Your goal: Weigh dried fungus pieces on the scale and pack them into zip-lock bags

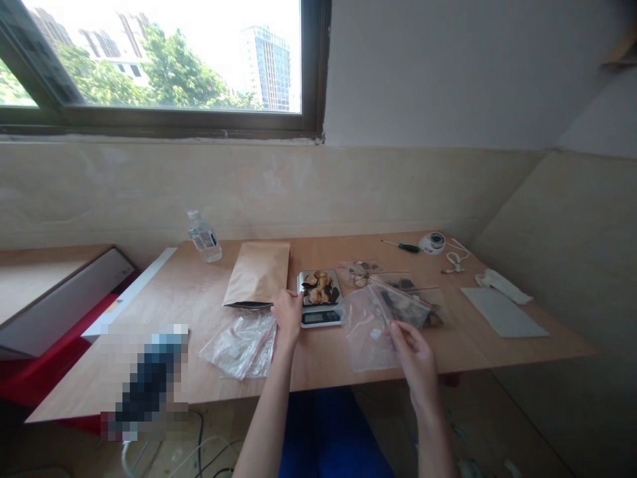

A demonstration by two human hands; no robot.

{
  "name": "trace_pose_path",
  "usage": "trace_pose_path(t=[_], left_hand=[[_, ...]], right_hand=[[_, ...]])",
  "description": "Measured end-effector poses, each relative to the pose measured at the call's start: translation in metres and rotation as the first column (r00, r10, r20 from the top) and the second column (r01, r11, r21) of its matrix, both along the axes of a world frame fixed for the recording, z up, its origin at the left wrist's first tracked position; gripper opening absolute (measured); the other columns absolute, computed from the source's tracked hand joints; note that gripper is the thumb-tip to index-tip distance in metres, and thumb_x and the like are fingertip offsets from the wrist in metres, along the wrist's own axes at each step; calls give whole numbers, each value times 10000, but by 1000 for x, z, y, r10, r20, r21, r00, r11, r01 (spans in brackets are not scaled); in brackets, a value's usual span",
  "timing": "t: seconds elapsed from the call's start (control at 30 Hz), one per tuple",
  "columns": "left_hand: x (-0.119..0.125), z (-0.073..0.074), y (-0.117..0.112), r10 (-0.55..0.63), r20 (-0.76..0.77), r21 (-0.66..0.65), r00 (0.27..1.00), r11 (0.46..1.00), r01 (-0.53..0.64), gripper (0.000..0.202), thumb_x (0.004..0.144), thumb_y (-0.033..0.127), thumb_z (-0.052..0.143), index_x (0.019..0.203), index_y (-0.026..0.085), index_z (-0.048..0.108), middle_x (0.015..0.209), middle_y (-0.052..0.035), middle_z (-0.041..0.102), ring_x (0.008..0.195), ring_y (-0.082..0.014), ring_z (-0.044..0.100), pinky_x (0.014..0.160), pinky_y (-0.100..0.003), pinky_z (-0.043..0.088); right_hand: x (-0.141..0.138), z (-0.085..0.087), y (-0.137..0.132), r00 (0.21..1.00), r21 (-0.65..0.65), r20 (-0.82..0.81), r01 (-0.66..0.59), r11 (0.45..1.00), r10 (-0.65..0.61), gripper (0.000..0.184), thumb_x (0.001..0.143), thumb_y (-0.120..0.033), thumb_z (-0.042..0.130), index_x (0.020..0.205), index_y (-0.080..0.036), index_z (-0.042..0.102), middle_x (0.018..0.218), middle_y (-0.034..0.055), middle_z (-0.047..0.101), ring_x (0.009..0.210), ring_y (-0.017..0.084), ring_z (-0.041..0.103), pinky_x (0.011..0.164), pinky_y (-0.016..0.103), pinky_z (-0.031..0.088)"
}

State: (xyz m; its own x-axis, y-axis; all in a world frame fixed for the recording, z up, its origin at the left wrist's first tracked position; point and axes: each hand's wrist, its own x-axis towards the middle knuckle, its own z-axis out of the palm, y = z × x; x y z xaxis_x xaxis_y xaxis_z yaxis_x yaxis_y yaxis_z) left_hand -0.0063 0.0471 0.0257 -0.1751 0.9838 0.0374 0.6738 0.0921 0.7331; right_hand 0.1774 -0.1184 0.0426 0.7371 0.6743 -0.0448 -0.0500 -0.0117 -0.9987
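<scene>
My right hand [414, 345] pinches the top edge of a clear zip bag [365, 335] that looks flat, with a small white square inside. To its left, a small kitchen scale [322, 318] carries a heap of dried brown and tan slices [321, 289]. My left hand [287, 315] is closed at the left edge of this scale, its fingertips against the rim. Behind the held bag lie several zip bags [401, 304] with dark and pale dried pieces. Clear plastic bags [241, 345] are bunched beside my left wrist.
A brown paper pouch [261, 272] lies beyond my left hand, near a water bottle [204, 238]. Farther right are a green-handled screwdriver [408, 247], a white dome camera [432, 243] with its cable, and a white sheet [502, 312]. A blurred-out object [152, 378] sits front left.
</scene>
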Motion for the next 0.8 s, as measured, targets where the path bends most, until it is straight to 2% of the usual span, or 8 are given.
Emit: trace_pose_path(t=[0.13,0.2,0.27,0.37,0.43,0.5,0.63,0.8], left_hand=[[-8,5,-10,17,80,56,997,998,-21,289,800,450,495,761,170,556,815,-80,655,817,-227,609,742,-319,403],[-12,11,-25,0,225,116,974,993,-27,316,815,486,469,738,182,513,754,-43,621,729,-184,585,687,-283,410],[-13,16,-49,-84,397,185,914,983,10,338,828,505,448,705,192,479,684,-6,571,667,-157,545,647,-261,404],[-10,21,-90,-326,476,228,817,943,243,322,864,469,418,717,191,487,674,12,541,652,-132,518,624,-236,387],[-10,20,-112,-445,496,217,746,895,389,276,870,432,435,790,185,528,713,1,558,670,-134,526,624,-234,398],[-13,17,-125,-473,533,231,701,879,417,237,879,398,436,869,184,536,781,-15,579,724,-143,546,668,-246,422],[-34,11,-129,-445,534,259,719,895,362,206,899,364,404,912,194,520,842,-28,580,785,-153,551,743,-273,434],[-57,9,-129,-418,446,237,792,908,346,203,896,362,401,850,202,518,794,-19,555,763,-157,539,731,-275,436]], right_hand=[[1,2,-1,1000,17,11,10,1000,-10,463,596,-524,711,845,-138,653,767,90,716,731,228,672,642,299,527],[-2,3,0,1000,22,4,-3,1000,3,448,611,-513,709,851,-139,656,781,93,717,737,227,674,642,296,530],[-12,6,4,999,31,13,-45,998,45,427,636,-502,699,857,-139,659,794,95,717,737,225,675,640,295,534],[-41,13,10,981,53,66,-186,981,182,373,706,-479,657,867,-143,667,816,87,713,743,211,674,662,294,540],[-66,18,13,942,58,112,-325,944,317,334,763,-454,613,879,-147,675,841,81,708,763,200,670,692,287,539],[-88,23,15,886,44,165,-445,895,433,309,814,-422,566,896,-149,684,860,78,703,779,190,665,710,272,534],[-114,32,15,809,35,235,-561,827,539,294,857,-371,526,952,-153,700,913,80,696,818,185,658,738,260,527],[-116,39,14,723,20,268,-665,747,636,285,877,-345,506,997,-182,708,966,76,699,892,191,650,817,283,515]])
